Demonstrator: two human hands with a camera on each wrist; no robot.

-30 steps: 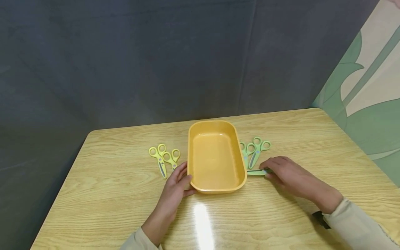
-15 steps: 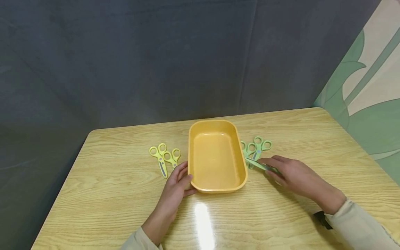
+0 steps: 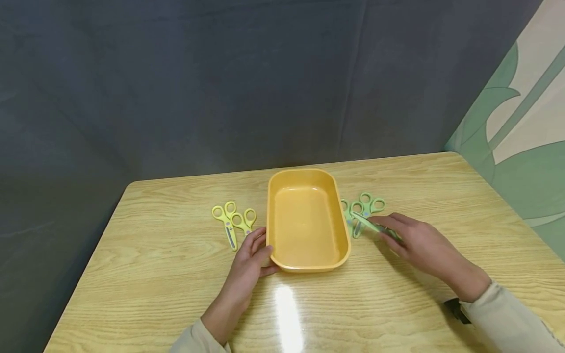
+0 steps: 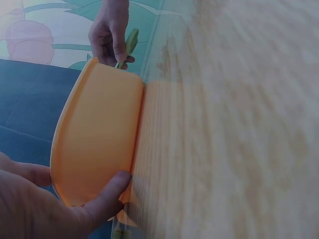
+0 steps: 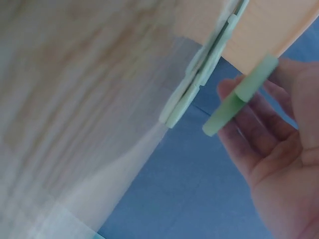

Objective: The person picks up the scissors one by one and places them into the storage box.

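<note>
gripping a pair of green scissors in our right hand, we hold it raised over two more green pairs between the orange tray and the tabletop's right edge. our left hand grips the tray's near left corner; it stands near the tabletop's far edge, two yellow pairs lying toward the left edge.

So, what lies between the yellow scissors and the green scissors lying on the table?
The tray stands between the yellow scissors and those green scissors; the head view shows it.
</note>
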